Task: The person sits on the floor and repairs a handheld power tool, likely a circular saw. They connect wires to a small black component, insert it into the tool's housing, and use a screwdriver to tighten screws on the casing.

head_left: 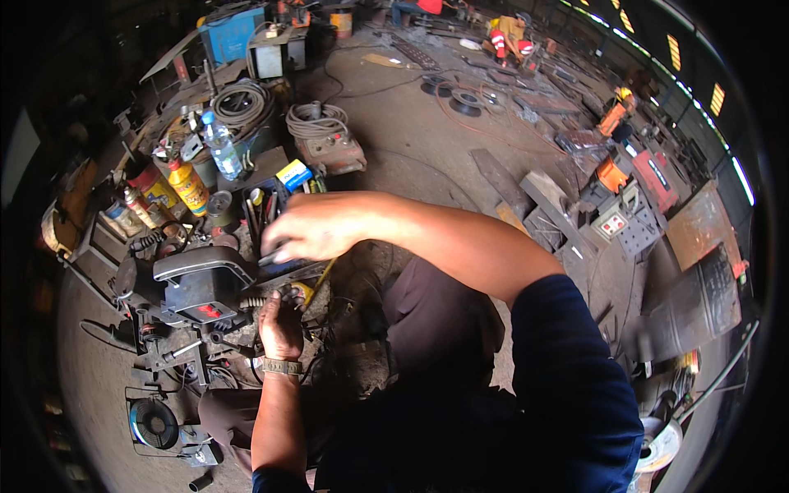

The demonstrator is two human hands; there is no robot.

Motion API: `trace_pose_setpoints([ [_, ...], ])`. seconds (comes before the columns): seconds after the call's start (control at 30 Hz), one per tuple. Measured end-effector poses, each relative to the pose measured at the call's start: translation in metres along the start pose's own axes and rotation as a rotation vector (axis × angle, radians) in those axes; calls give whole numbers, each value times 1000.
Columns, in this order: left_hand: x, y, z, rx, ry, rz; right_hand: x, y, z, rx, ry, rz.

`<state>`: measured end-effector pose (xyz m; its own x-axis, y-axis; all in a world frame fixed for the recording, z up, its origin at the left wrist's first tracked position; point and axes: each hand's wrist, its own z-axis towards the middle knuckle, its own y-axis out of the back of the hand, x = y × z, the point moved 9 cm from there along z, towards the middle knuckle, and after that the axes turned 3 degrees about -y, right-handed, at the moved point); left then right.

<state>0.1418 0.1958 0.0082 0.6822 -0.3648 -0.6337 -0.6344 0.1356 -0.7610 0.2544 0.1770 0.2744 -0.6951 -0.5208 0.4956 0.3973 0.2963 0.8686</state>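
My left hand (281, 327), with a band on its wrist, is closed around a small dark part (288, 293) whose kind I cannot make out. Just left of it stands a black power machine (201, 283) with a thick curved handle, probably a cut-off saw. My right hand (311, 230) reaches across from the right, blurred by motion. Its fingers curl over a dark piece too smeared to name, above an open tray of tools (288, 267). A blue and yellow box (293, 174) lies at the tray's far end.
A water bottle (220, 146), a yellow bottle (188, 187) and cans crowd the left side. Coiled cable rests on a welding machine (329, 152) beyond. A fan-like round thing (154, 423) sits at lower left. Metal boxes (620, 222) stand right; a person (511, 39) crouches far off.
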Motion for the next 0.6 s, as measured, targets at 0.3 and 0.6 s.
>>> trace_pose_setpoints([
  [0.3,15,-1,-7,-15,50,124,-217,-48,-71,-346,-472,25],
  [0.6,25,8,0,-47,54,122,-198,-42,-76,-349,-580,103],
])
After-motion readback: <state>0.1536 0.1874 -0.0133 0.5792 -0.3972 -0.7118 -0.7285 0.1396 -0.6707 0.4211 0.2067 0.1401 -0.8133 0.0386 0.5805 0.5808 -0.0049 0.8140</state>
